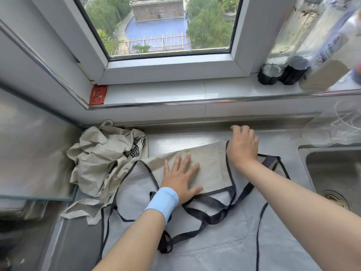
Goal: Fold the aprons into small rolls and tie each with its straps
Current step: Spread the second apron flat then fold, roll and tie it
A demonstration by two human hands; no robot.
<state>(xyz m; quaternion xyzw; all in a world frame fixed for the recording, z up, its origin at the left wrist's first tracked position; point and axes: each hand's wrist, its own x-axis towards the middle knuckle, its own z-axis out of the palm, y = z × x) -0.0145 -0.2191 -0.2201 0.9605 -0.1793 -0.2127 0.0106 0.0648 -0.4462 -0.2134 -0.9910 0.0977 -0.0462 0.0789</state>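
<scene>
The window (160,26) takes up most of the wall ahead, looking down on trees and a blue paved yard. Under it runs the steel counter (175,137), and spread across the near part is a grey apron (214,241) trimmed in black. Its black straps (214,210) lie in loose, crossing loops on top of it. Over in the left corner a second, beige apron (101,153) sits crumpled in a heap. A black logo (135,149) shows on it, but it is creased and I can't read it. The sink (336,169) is sunk into the counter on the right. On the sill above it stand tall bottles (293,45), one with a blue-lettered label too blurred to read. A beige panel (211,163) edged in the same black trim lies flat over the grey apron's far end. The left hand (181,177) presses down on it, palm flat and fingers spread. The right hand (243,147) is at the panel's far right corner with its fingers curled under; I can't tell whether they pinch the cloth. A pale blue wristband (163,201) circles the left wrist. A red packet (98,94) lies at the sill's left end, its gold print too small to read. A yellow dot (187,150) sits near the panel's far edge.
</scene>
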